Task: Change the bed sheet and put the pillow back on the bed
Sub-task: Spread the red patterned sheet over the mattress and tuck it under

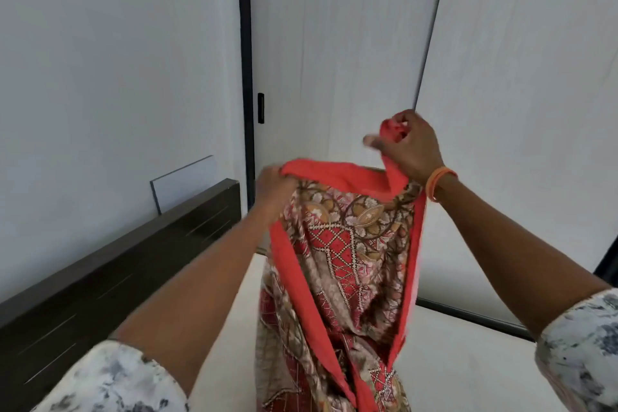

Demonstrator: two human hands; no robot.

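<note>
A patterned bed sheet [337, 264] in red, beige and brown with a plain coral-red border hangs in front of me, bunched and still partly folded. My left hand [272, 189] grips the red border at the sheet's upper left. Higher and to the right, my right hand [409, 147] pinches a twisted bit of the same border; an orange bangle sits on that wrist. The sheet's lower end trails down onto the bare pale mattress [468, 361]. No pillow is in view.
A dark wooden headboard [110, 278] runs along the left against a white wall. A white board [187, 182] leans behind it. White wardrobe doors with a black frame and a small black handle [261, 108] stand ahead and to the right.
</note>
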